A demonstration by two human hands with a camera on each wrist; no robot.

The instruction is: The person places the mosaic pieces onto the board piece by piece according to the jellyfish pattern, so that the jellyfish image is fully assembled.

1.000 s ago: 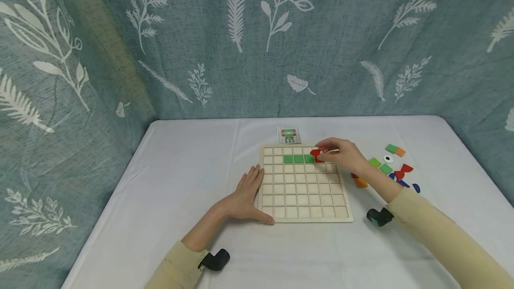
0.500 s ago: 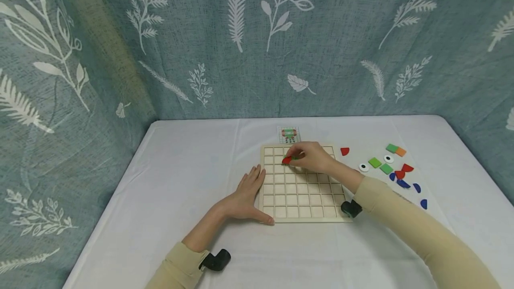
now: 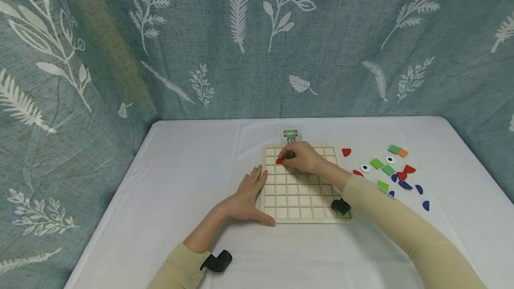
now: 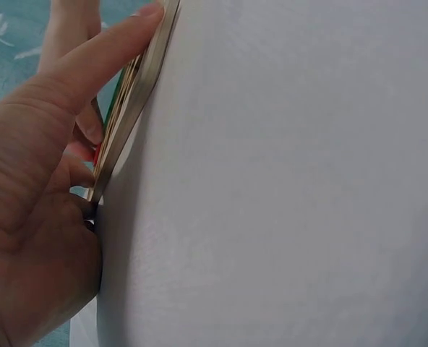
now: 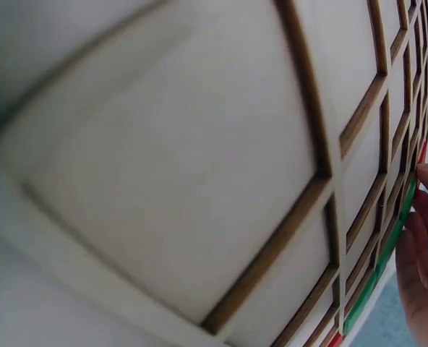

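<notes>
A wooden grid board (image 3: 304, 200) lies on the white-covered table. My left hand (image 3: 246, 200) rests along its left side, fingers spread, thumb at the front corner; in the left wrist view the thumb (image 4: 105, 58) lies on the board's edge. With its fingertips my right hand (image 3: 303, 157) pinches a small red tile (image 3: 279, 161) at the second row, near the left side. Green tiles (image 5: 379, 269) line the same row in the right wrist view, and a bit of red tile (image 5: 335, 340) shows past them. In the head view the right hand covers most of that row.
Behind the board lies a small picture card (image 3: 290, 134). To the right are scattered several tiles: a red piece (image 3: 346, 152), green squares (image 3: 376, 163), an orange square (image 3: 403, 152), white eye discs (image 3: 365, 168) and blue half-rounds (image 3: 426, 205). A patterned curtain (image 3: 257, 57) hangs behind the table.
My right hand has moved left across the board with the red tile, from the right end of the green row to its left end, and lowered it. The left hand has stayed put.
</notes>
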